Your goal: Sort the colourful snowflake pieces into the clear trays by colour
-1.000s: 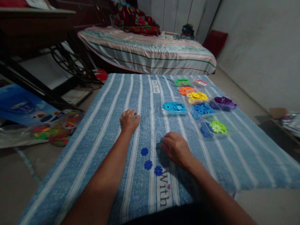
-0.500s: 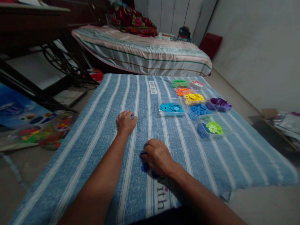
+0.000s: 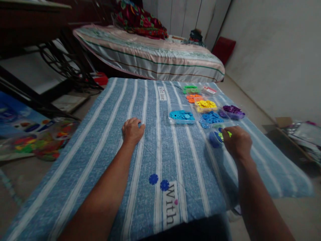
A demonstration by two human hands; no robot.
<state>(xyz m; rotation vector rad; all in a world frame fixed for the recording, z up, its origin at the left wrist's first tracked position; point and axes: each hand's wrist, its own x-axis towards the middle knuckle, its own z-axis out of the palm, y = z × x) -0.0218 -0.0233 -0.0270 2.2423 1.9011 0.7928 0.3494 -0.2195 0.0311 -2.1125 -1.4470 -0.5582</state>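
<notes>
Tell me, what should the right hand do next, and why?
Probably ease slightly left and release the dark-blue piece that the right hand seems to pinch. The matching dark-blue pile lies just to the left, while lime-green pieces show close to the fingers, so letting go right here might mix the colours.

Two loose blue discs (image 3: 153, 179), one striped cloth (image 3: 117, 107)
</notes>
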